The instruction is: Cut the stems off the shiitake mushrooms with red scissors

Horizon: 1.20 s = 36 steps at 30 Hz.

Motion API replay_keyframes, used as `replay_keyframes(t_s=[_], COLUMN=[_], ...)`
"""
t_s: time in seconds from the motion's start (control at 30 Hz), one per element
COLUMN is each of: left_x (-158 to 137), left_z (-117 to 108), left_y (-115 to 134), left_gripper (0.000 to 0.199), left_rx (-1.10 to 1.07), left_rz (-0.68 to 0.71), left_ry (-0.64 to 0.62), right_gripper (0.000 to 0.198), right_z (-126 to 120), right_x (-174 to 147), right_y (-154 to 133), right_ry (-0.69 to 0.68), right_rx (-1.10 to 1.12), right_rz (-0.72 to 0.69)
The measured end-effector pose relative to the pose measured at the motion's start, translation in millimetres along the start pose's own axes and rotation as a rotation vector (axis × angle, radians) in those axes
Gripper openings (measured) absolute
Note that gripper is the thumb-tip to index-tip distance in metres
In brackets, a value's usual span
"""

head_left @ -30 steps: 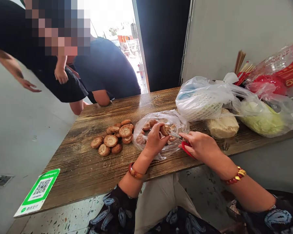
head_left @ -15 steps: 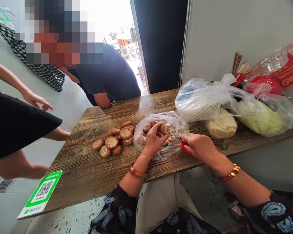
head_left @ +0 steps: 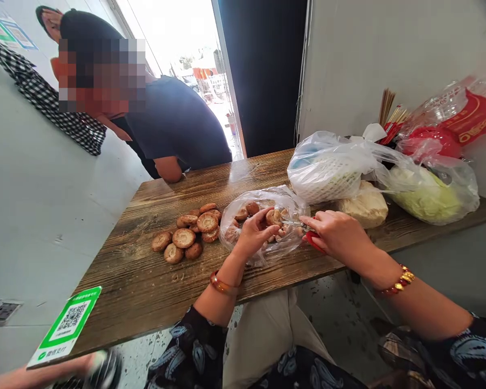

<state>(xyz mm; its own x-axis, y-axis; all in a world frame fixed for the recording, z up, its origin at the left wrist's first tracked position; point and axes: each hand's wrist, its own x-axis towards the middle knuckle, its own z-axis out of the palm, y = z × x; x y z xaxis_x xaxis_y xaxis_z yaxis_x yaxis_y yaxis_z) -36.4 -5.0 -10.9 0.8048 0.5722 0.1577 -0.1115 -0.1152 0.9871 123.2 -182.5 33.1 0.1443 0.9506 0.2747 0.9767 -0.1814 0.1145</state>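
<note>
My left hand [head_left: 252,233] is closed on a brown mushroom [head_left: 272,217], with its pale stem side up, over an open clear plastic bag [head_left: 231,237]. More mushrooms and pale stem pieces lie inside the bag. In my right hand [head_left: 338,235] is a pair of scissors [head_left: 315,241] with red handles. Their blades point left at the mushroom's stem and look parted. To the left of the bag, on the wooden table [head_left: 141,292], rests a pile of mushrooms [head_left: 184,237], several with their undersides up and no stems showing.
Bagged produce in white netting [head_left: 326,173], a pale wrapped block [head_left: 366,208] and a bagged green vegetable [head_left: 427,194] line the table's right side. Skewers [head_left: 385,108] stand behind. A QR card [head_left: 67,327] lies at the near left corner. Another person [head_left: 178,124] leans on the far edge.
My right hand has drawn slightly right and down with the scissors, whose blades now look wider apart. My left hand keeps the mushroom. A person walking at the left has mostly left the view.
</note>
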Motion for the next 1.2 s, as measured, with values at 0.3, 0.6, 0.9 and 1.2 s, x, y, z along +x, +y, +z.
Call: replay_keyframes(t_s=[0.3, 0.6, 0.9, 1.2], left_x=[-5, -5, -4, -6], left_z=[3, 5, 7, 7], left_y=[8, 9, 7, 6], left_gripper=[0.067, 0.059, 0.069, 0.059], left_rx=[-0.021, -0.099, -0.124, -0.265], left_rz=[-0.051, -0.058, -0.044, -0.002], left_ry=[-0.111, -0.150, -0.020, -0.072], right_gripper=[0.024, 0.021, 0.031, 0.035], right_z=[-10, -9, 5, -4], right_x=[11, 7, -13, -7], right_y=[10, 13, 13, -3], right_ry=[-0.068, -0.155, -0.124, -0.192], right_rx=[0.005, 0.046, 0.348, 0.557], right_rz=[-0.085, -0.118, 0.031, 0.113])
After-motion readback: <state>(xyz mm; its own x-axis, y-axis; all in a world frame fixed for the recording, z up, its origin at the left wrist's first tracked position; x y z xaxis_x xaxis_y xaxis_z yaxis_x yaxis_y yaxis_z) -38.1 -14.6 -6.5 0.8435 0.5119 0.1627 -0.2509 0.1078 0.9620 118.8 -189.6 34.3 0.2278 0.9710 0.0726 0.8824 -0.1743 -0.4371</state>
